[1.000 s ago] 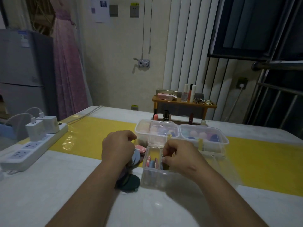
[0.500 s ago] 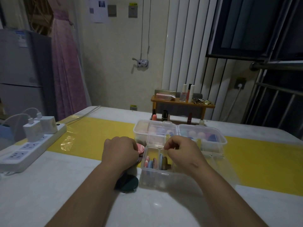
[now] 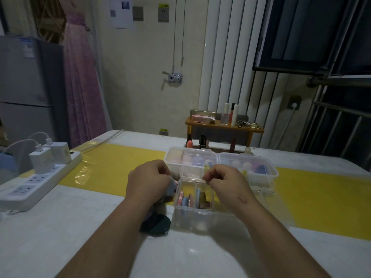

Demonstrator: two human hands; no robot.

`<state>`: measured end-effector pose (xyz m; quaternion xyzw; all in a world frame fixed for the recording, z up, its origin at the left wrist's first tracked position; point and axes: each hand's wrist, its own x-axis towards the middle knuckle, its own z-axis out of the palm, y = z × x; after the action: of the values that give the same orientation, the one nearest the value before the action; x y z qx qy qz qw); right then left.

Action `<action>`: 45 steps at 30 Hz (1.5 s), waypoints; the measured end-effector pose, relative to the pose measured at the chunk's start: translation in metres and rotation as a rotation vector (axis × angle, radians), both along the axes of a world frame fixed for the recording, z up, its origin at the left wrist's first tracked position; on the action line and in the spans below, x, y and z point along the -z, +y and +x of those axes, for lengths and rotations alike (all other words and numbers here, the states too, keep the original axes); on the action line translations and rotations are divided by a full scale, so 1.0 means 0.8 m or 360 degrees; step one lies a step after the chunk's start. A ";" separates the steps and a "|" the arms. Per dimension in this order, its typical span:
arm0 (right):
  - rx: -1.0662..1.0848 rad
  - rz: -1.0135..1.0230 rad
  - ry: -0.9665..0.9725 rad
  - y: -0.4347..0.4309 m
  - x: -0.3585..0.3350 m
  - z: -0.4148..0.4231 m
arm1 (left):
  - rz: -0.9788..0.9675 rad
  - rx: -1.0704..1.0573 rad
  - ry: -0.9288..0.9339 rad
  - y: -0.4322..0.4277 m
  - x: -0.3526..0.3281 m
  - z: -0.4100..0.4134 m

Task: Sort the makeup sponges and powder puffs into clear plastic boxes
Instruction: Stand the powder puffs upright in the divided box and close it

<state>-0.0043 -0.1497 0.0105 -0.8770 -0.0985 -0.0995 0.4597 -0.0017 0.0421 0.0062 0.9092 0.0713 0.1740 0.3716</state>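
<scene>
On the left of a pale marbled counter [image 3: 60, 233], a white power strip [image 3: 30, 187] carries two white plug-in chargers [image 3: 50, 157], and a glossy yellow runner [image 3: 112, 169] crosses the surface from left to right beyond it

Near the middle, a person's left hand [image 3: 148, 181] is curled, its grip clamped on a grey-blue powder puff [image 3: 171, 187] held just left of the open box. A dark green round puff [image 3: 157, 225] lies flat on the counter under that forearm, touching the box's left wall

The small clear plastic divided box [image 3: 192, 212] sits in front of the person with its lid raised at the far side. Several flat puffs [image 3: 185, 202] in red-and-white, blue, pink and brown stand on edge in its two visible compartments

To the right, the right hand [image 3: 224, 183] hangs over the far right rim of that box, fingers curled with the tips drawn together. Whether this grip pinches anything cannot be told

Beyond both hands, larger clear plastic lidded boxes [image 3: 273, 174] rest side by side on the yellow runner, holding pastel makeup sponges [image 3: 234, 163] blurred by the lids

Farther back, a small wooden shelf [image 3: 200, 123] holds upright cosmetic bottles [image 3: 233, 115]
</scene>
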 end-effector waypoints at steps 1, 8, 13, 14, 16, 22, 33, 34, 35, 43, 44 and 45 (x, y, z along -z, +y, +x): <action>-0.0003 0.0004 -0.0003 0.000 0.000 0.000 | -0.0033 0.0011 -0.0057 0.001 0.001 0.001; -0.0048 0.0049 0.0000 0.000 0.000 -0.002 | -0.0219 0.0025 -0.0514 -0.002 0.001 0.002; -0.0146 0.0036 0.0003 0.002 -0.001 -0.003 | -0.0348 0.0115 -0.0502 -0.007 0.004 0.003; -0.0179 0.0038 -0.0006 0.002 -0.001 -0.004 | -0.0404 0.0143 -0.0466 -0.009 0.005 0.004; -0.0249 0.0049 -0.0025 0.003 -0.001 -0.006 | -0.0548 0.0211 -0.0430 -0.012 0.006 0.005; -0.0284 0.0059 -0.0039 0.005 -0.001 -0.006 | -0.0728 0.0389 -0.0374 -0.015 0.007 0.004; 0.0030 0.0281 -0.0278 -0.001 -0.005 -0.005 | -0.0392 0.0395 -0.0047 -0.022 0.017 0.010; 0.0029 0.0266 -0.0267 -0.001 -0.005 -0.005 | -0.0399 0.0397 -0.0046 -0.022 0.017 0.010; 0.0026 0.0243 -0.0260 -0.001 -0.005 -0.005 | -0.0405 0.0397 -0.0046 -0.022 0.017 0.011; -0.0064 0.0060 -0.0217 0.001 -0.004 -0.007 | -0.0396 0.0395 -0.0065 -0.022 0.018 0.011; -0.0074 0.0035 -0.0211 0.001 -0.004 -0.008 | -0.0386 0.0396 -0.0071 -0.022 0.017 0.011; -0.0084 0.0011 -0.0205 0.002 -0.004 -0.008 | -0.0381 0.0397 -0.0075 -0.022 0.017 0.010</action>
<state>-0.0108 -0.1484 0.0136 -0.8642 -0.1505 -0.1439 0.4580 0.0067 0.0248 -0.0075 0.8559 -0.0307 0.1382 0.4974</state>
